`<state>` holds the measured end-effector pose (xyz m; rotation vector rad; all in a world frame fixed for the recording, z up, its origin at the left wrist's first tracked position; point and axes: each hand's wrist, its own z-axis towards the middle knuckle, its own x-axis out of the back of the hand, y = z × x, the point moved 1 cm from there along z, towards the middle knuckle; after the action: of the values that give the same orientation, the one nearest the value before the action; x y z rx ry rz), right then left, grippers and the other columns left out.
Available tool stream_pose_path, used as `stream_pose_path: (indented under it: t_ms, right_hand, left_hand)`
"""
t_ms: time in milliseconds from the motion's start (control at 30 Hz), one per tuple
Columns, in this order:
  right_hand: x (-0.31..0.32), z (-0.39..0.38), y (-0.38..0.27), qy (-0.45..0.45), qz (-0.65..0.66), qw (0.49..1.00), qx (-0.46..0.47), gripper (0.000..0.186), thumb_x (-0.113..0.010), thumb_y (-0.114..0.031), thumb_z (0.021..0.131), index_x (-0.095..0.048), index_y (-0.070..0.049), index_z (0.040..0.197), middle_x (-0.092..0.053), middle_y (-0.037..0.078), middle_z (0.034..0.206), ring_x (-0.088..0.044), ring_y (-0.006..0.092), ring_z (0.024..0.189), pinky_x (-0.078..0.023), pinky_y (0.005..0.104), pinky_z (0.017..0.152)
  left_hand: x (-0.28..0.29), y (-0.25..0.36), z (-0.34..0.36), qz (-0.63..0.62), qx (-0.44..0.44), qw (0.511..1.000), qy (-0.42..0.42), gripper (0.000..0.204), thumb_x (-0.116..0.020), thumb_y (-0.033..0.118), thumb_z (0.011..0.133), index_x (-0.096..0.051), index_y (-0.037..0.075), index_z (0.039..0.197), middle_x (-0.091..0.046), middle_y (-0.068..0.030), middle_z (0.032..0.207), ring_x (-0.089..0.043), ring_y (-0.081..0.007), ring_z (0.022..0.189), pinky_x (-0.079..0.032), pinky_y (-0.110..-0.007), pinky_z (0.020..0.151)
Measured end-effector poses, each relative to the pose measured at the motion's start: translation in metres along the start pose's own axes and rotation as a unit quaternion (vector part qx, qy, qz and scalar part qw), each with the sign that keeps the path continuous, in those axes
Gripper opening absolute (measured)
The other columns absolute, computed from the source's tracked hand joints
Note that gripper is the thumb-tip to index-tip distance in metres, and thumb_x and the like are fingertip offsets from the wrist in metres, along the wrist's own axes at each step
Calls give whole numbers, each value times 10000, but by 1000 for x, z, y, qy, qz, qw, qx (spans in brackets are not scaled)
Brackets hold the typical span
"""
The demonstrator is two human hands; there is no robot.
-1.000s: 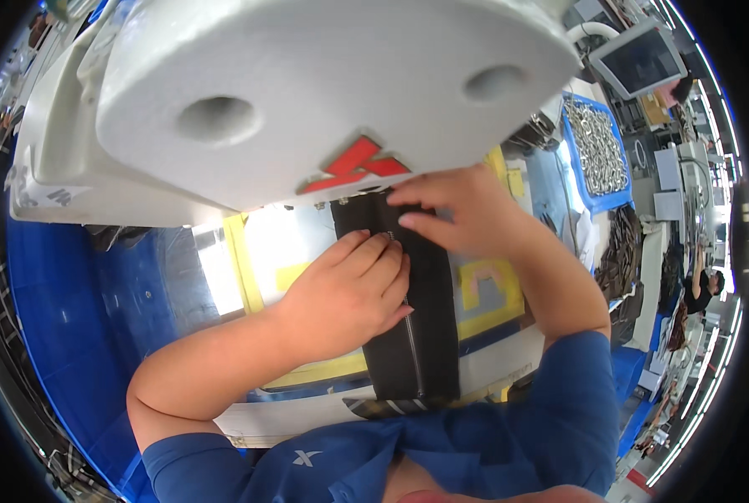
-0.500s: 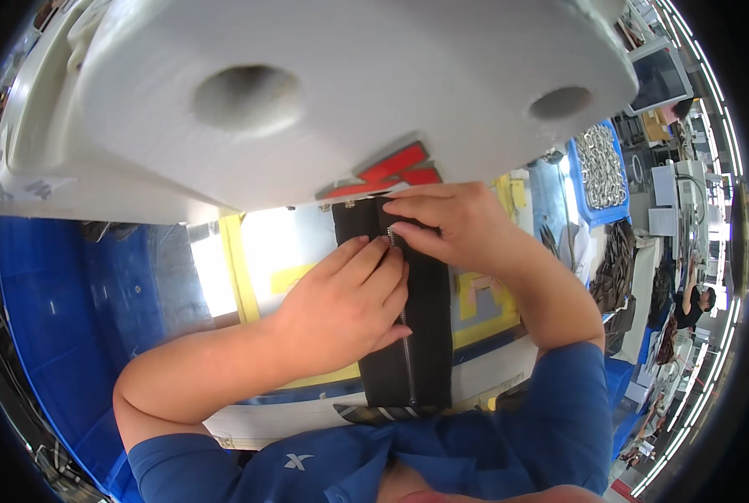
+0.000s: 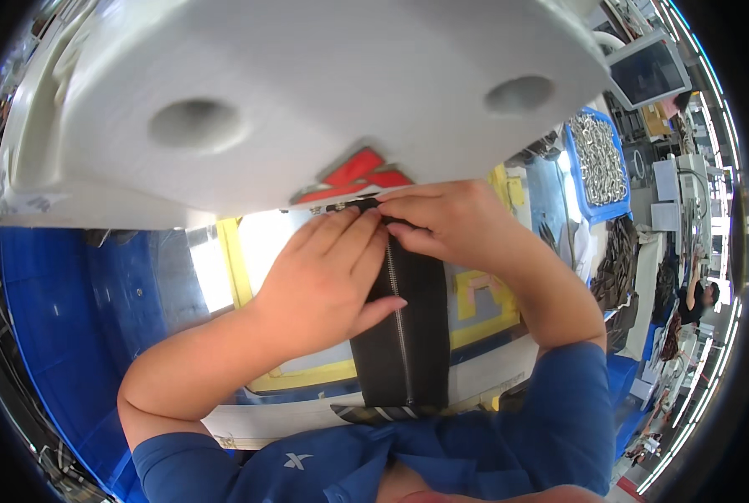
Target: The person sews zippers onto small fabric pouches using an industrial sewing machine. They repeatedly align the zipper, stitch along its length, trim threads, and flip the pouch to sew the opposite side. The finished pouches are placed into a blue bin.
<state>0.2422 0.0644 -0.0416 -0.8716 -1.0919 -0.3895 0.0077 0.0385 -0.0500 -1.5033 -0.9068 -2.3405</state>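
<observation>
1. White machine head [image 3: 307, 75]: fills 12 o'clock.
2. Black cloth [image 3: 426, 327]: runs from the centre toward 6 o'clock.
3. Left hand [image 3: 328, 281], 8 o'clock: palm down, fingers together on the cloth, thumb spread toward 3.
4. Right hand [image 3: 456, 220], 2 o'clock: fingers toward 9, at the cloth's far end; pinching or not, I cannot tell.
5. Zipper [image 3: 400, 335]: along the cloth.
6. Red emblem [image 3: 354, 172]: machine's lower edge.
7. Pale crossed logo [image 3: 296, 461]: shirt [image 3: 358, 457], 7 o'clock.
</observation>
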Motion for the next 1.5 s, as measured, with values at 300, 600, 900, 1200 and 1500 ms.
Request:
stream_pose_path:
  t_ms: [300, 600, 900, 1200, 1500]
  right_hand:
    - [-10, -7, 2, 41, -51, 996, 67, 128, -760, -188, 870, -753, -104, 966, -742, -12, 1069, -743, 208, 926, -614, 370, 739]
    - [12, -6, -3, -72, -12, 997, 20, 293, -703, -233, 891, -817, -61, 1099, -778, 76, 1274, -768, 277, 1004, -624, 384, 831]
    - [2, 19, -16, -48, -10, 999, 19, 247, -677, -251, 846, -778, -42, 931, -787, 93, 1065, -751, 323, 910, -607, 451, 753]
    - [11, 38, -30, -95, -10, 995, -5, 216, -707, -248, 813, -736, -37, 851, -731, 108, 866, -724, 327, 834, -577, 457, 704]
    - [13, 39, -29, -90, -12, 996, -6, 258, -710, -261, 819, -772, -31, 918, -750, 124, 896, -721, 343, 830, -576, 457, 737]
  left_hand:
    - [7, 1, 6, 56, 18, 997, -46, 771, -865, 485, 764, -683, -26, 1311, -650, -174, 1420, -617, -352, 1190, -479, -463, 980]
    - [10, 3, 6, 70, 30, 995, -62, 806, -869, 531, 753, -690, -11, 1322, -644, -149, 1445, -620, -303, 1144, -468, -433, 927]
    - [23, -4, 3, 93, 79, 989, -82, 754, -857, 572, 775, -709, -4, 1238, -675, -150, 1394, -674, -310, 1111, -509, -439, 906]
    - [23, -11, -3, 78, 87, 990, -74, 716, -864, 573, 768, -705, 12, 1184, -693, -161, 1360, -705, -311, 1092, -545, -415, 895]
    - [26, -10, 0, 66, 99, 988, -97, 708, -857, 571, 776, -699, 13, 1181, -687, -170, 1394, -706, -310, 1122, -549, -409, 904]
